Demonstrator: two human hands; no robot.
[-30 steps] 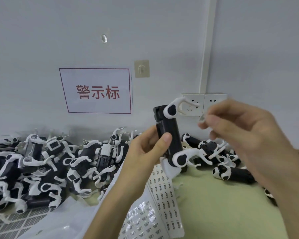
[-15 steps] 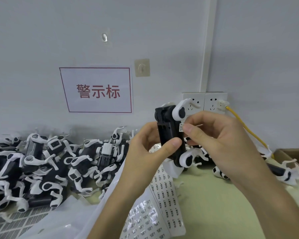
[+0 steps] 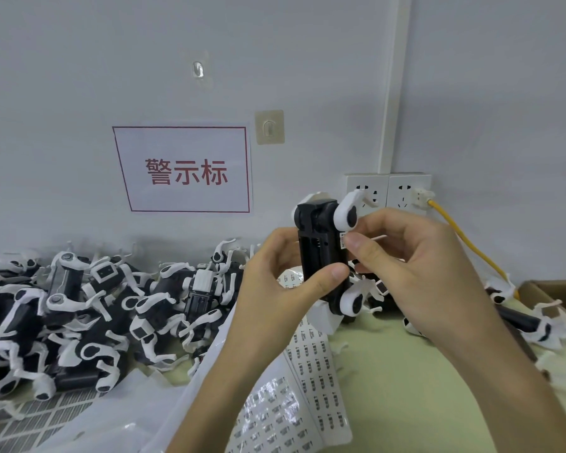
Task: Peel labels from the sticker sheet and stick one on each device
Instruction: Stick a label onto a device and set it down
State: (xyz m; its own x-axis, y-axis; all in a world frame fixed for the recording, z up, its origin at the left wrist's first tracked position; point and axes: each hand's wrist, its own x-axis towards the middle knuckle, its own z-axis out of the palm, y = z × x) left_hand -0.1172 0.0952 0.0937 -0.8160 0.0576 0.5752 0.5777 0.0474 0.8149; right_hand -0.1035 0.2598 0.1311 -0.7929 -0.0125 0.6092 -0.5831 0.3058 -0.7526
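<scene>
My left hand [image 3: 285, 286] grips a black device with white legs [image 3: 321, 250], holding it upright in front of the wall. My right hand [image 3: 406, 266] is curled against the device's right side, its thumb pressing a small white label [image 3: 342, 240] onto the black body. A thin pale stick [image 3: 374, 238] pokes out between the right fingers. The sticker sheet [image 3: 314, 364] with rows of small labels lies on the table below my hands, partly hidden by my left forearm.
A heap of several black-and-white devices [image 3: 79, 308] fills the table's left. More devices [image 3: 523, 322] lie at the right beside a cardboard box [image 3: 556, 289]. A yellow cable [image 3: 464, 237] runs from the wall sockets [image 3: 389, 191]. Clear plastic bags [image 3: 118, 416] lie at the lower left.
My right hand came in from the right with the label and now presses it onto the device's side. The left hand has kept the device upright.
</scene>
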